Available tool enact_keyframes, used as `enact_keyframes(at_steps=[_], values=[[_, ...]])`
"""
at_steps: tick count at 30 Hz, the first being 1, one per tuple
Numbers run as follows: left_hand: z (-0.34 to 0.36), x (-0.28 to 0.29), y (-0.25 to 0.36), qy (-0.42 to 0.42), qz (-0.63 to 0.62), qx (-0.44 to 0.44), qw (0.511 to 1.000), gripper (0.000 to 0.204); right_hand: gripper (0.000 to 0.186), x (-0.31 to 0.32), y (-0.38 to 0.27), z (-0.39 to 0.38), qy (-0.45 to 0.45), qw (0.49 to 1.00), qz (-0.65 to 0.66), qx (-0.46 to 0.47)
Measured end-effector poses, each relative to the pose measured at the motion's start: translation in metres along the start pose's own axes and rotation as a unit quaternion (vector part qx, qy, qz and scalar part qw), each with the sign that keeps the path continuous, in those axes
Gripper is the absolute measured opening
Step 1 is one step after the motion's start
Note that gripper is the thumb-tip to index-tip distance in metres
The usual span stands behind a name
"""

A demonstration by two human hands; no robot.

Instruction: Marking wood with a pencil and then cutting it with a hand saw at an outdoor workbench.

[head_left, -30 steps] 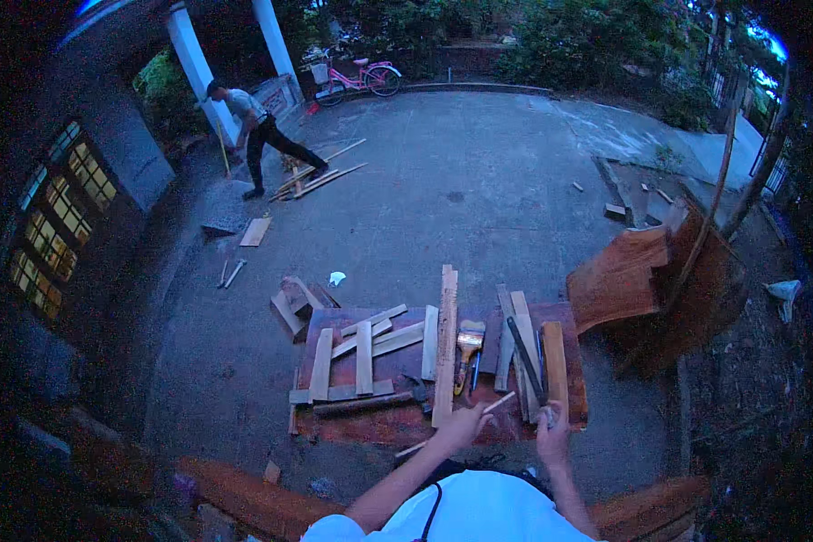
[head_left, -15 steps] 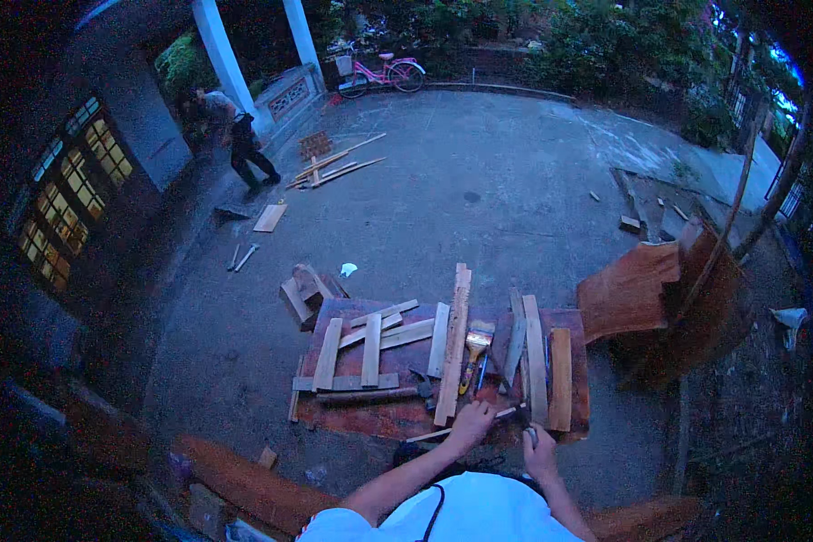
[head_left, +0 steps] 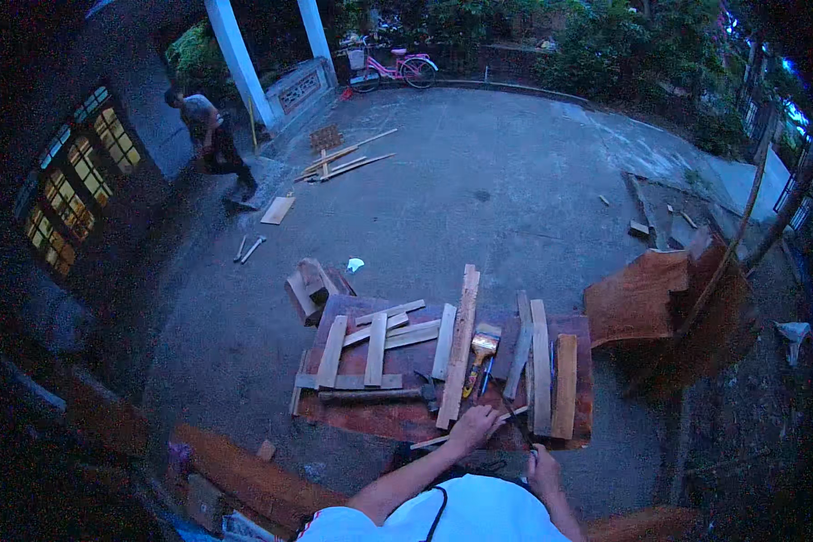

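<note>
My left hand (head_left: pixel 475 427) is closed on a thin pale wooden strip (head_left: pixel 431 443) that lies slantwise across the near edge of a low reddish table (head_left: pixel 370 417). Its ends show on either side of my fingers. In my closed right hand (head_left: pixel 543 471) is the handle of a hand tool with a long, narrow dark blade (head_left: pixel 515 414); its exact kind is too dim to tell. The blade points away from me, over the strip's right part. Beyond my hands lie a paintbrush (head_left: pixel 481 354), a hammer (head_left: pixel 379 395) and a long rough-edged board (head_left: pixel 461 348).
Several wooden slats (head_left: pixel 376 350) cover the table's left, and more boards (head_left: pixel 565 384) its right. Wood blocks (head_left: pixel 312 287) stand at its far left corner, a large curved brown sheet (head_left: pixel 637 294) at the right. A person (head_left: pixel 212 140) is near the building; a pink bicycle (head_left: pixel 397 68) stands behind.
My right hand has drawn back toward me with the tool, and more of its blade shows. My left hand stays on the strip. The person at the back left has moved toward the building.
</note>
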State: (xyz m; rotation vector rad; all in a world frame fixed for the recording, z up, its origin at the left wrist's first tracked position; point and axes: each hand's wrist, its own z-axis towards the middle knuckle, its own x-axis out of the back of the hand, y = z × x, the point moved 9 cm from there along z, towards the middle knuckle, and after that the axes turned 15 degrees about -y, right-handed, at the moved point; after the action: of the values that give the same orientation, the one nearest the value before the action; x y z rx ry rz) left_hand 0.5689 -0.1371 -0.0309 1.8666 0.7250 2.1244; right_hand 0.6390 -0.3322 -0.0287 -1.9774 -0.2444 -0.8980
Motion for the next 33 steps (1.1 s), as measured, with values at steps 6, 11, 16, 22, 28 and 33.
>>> enact_keyframes(at_steps=[6, 11, 16, 22, 28, 33], values=[[0.002, 0.005, 0.005, 0.015, 0.019, -0.023, 0.999, 0.018, 0.023, -0.008, 0.008, 0.003, 0.012, 1.0, -0.025, 0.002], [-0.001, 0.009, 0.008, 0.031, 0.031, -0.03, 0.999, 0.018, 0.02, -0.011, 0.014, -0.004, 0.021, 1.0, -0.005, 0.016], [-0.002, 0.007, 0.011, -0.012, 0.036, -0.009, 0.999, 0.017, 0.026, -0.008, 0.016, -0.009, -0.036, 0.999, -0.005, -0.039], [0.001, 0.008, 0.003, 0.031, -0.008, -0.008, 0.999, 0.017, 0.028, -0.021, 0.03, 0.0, 0.004, 0.999, -0.044, 0.007], [0.005, 0.014, 0.002, 0.007, 0.015, 0.017, 1.0, 0.017, 0.015, 0.001, 0.01, -0.002, -0.018, 0.999, -0.008, -0.025], [0.008, 0.02, 0.008, 0.017, 0.015, 0.018, 1.0, 0.015, 0.015, -0.004, 0.02, 0.001, 0.005, 0.999, 0.01, -0.036]])
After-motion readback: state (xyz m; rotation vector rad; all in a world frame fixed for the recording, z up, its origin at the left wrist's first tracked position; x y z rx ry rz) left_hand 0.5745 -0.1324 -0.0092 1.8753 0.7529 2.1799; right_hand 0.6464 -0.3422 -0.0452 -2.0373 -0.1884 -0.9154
